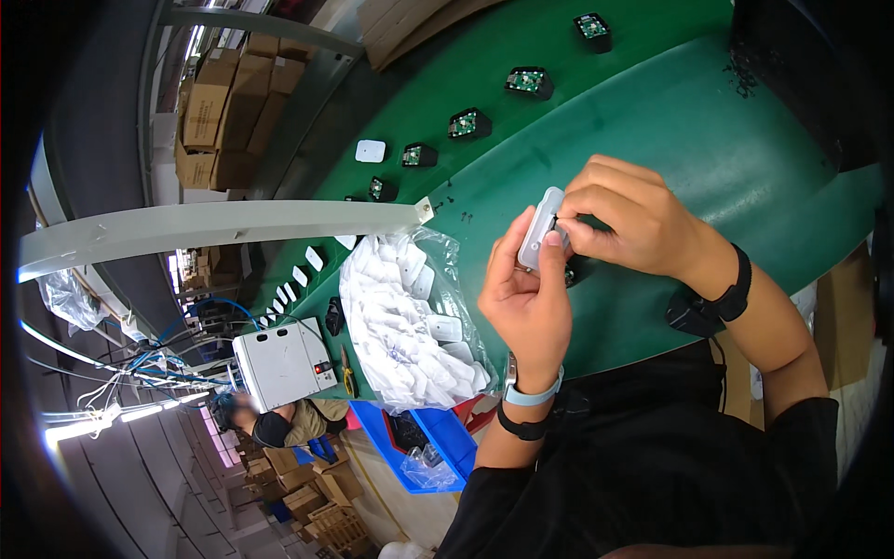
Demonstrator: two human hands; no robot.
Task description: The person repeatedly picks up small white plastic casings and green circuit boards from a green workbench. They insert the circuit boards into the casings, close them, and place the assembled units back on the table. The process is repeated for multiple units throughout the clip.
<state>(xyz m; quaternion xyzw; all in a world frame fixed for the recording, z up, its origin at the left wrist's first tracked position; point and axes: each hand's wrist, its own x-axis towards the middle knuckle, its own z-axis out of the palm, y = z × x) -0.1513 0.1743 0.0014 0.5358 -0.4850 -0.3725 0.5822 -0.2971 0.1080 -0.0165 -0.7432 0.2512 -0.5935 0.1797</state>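
My left hand (533, 303) grips a small white plastic cover (537, 233) with rounded ends, held tilted above the green table. The fingers of my right hand (629, 210) are pinched together against the cover's inner side. A tiny dark bit shows at those fingertips, too small to name. Partly hidden behind my left hand is a dark piece with a bit of green (571, 273). Left of my hands lies a clear plastic bag (410, 321) full of white covers, several of them wrapped in thin white sheets.
Black housings with green circuit boards (468, 124) line the far green belt, with a white cover (371, 151) among them. A pale metal bar (233, 233) juts in from the left. Pliers (348, 373), a white box (284, 361) and a blue bin (447, 443) sit left; a person (298, 424) is beyond.
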